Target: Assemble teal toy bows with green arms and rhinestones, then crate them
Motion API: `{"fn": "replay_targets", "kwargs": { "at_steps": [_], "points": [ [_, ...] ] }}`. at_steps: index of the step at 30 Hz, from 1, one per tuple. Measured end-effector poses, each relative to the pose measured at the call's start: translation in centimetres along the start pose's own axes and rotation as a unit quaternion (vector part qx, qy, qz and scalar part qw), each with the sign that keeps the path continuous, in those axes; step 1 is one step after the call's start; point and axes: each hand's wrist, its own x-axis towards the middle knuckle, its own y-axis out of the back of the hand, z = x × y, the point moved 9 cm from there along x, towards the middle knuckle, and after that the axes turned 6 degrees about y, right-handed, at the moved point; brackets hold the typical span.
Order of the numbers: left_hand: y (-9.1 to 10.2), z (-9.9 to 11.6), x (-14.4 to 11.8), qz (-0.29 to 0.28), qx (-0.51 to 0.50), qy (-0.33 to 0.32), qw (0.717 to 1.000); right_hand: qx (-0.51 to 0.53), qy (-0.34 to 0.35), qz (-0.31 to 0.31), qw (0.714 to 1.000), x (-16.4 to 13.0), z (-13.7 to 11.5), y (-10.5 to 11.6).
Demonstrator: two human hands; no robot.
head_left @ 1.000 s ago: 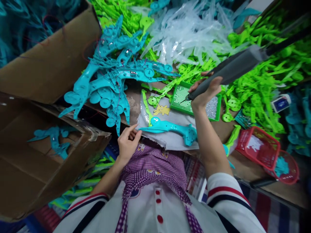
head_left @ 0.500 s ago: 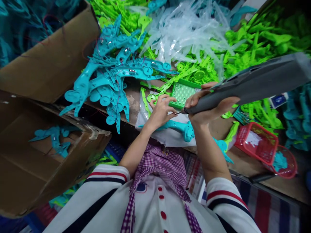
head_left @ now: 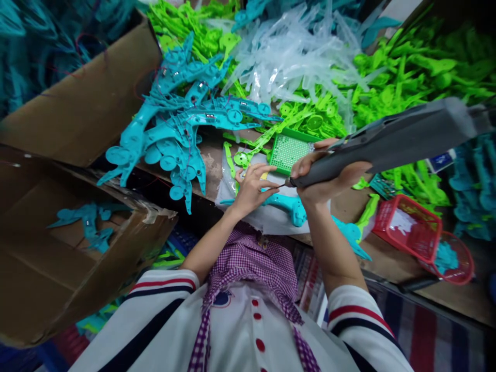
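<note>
My right hand (head_left: 321, 178) is wrapped round a dark grey electric screwdriver (head_left: 391, 147), whose thin bit points left. At the bit's tip, the thumb and a finger of my left hand (head_left: 256, 186) pinch together; whatever lies between them is too small to make out. Just below the two hands, a turquoise plastic shell (head_left: 292, 206) lies on a white sheet (head_left: 271, 222), partly covered by my left hand. Behind them stands a green perforated tray (head_left: 292, 150) with small things in it, partly hidden by my right hand.
Turquoise shells with wires (head_left: 174, 121) are piled at left, beside cardboard boxes (head_left: 89, 98). Lime green parts (head_left: 411, 67) and clear plastic pieces (head_left: 294, 51) heap at the back. A red basket (head_left: 411, 227) and a round red basket (head_left: 451, 258) stand at right.
The rear end of the screwdriver has dropped slightly, and its bit has shifted a little left and down. My left fingers stay pinched at the tip. The view has moved slightly.
</note>
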Motion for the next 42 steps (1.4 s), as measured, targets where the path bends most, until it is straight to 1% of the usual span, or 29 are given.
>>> {"fn": "replay_targets", "kwargs": {
  "at_steps": [3,9,11,14,16,18,20,23,29,33,36,39,41,42],
  "points": [
    [0.1,-0.1,0.0,0.005,-0.008,0.013,1.0,0.013,-0.011,-0.014,1.0,-0.2,0.3,-0.3],
    [0.3,0.3,0.1,0.012,0.002,0.022,1.0,0.021,-0.007,-0.005,1.0,-1.1,0.8,-0.4],
    [0.4,0.2,0.0,0.004,0.014,0.023,1.0,0.034,-0.004,-0.003,0.999,-1.3,0.9,-0.7],
    [0.9,-0.7,-0.6,-0.034,0.036,0.018,0.999,0.048,-0.011,0.004,0.999,-1.5,1.3,-0.8],
    [1.0,-1.5,-1.3,-0.081,0.056,0.008,0.995,0.061,-0.023,0.005,0.998,-1.8,1.7,-0.9],
    [0.5,-2.4,-2.2,-0.136,0.07,0.0,0.988,0.075,-0.037,-0.002,0.997,-2.2,2.2,-1.1],
    [0.0,-3.0,-3.0,-0.168,0.076,-0.001,0.983,0.085,-0.054,-0.018,0.995,-2.8,2.8,-1.5],
    [-0.4,-3.3,-3.3,-0.162,0.082,0.001,0.983,0.083,-0.087,-0.037,0.992,-3.5,3.9,-2.0],
    [-0.6,-2.9,-3.2,-0.155,0.096,0.0,0.983,0.062,-0.124,-0.04,0.989,-4.3,5.9,-2.2],
    [-0.4,-2.8,-3.2,-0.15,0.096,-0.003,0.984,0.063,-0.134,-0.092,0.985,-5.3,6.9,-2.9],
    [-0.3,-2.8,-3.2,-0.143,0.09,-0.009,0.986,0.056,-0.129,-0.131,0.981,-6.2,7.0,-3.4],
    [-0.3,-2.9,-3.2,-0.135,0.09,-0.012,0.987,0.053,-0.119,-0.15,0.98,-6.6,6.5,-3.6],
    [-0.3,-3.0,-3.2,-0.136,0.09,-0.011,0.987,0.058,-0.12,-0.154,0.979,-6.0,6.0,-3.5],
    [-0.3,-3.0,-3.2,-0.138,0.089,-0.008,0.986,0.062,-0.119,-0.141,0.981,-5.2,5.8,-3.2]
  ]
}}
